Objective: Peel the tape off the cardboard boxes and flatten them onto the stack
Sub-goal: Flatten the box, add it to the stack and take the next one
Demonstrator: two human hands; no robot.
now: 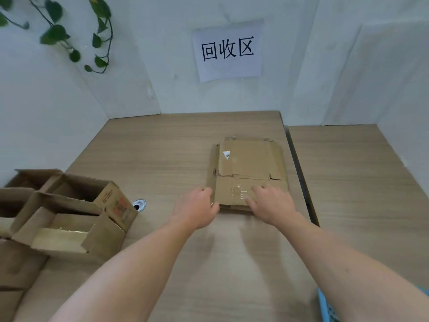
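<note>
The stack of flattened boxes [248, 163] lies on the table [151, 154] near its right edge, with a second table [352, 173] just beside on the right and a paper sign [228, 51] on the wall [162, 66] far behind. The open boxes [69, 212] stand at the near left, a grommet hole [138, 204] just right of them. The left hand [197, 210] holds the stack's near left corner; the right hand [271, 203] rests on its near edge.

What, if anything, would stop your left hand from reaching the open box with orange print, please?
Probably nothing, so yes: only bare table and a small metal grommet lie between the left hand and the open box. It would first have to release the flattened cardboard whose edge it grips.
</note>
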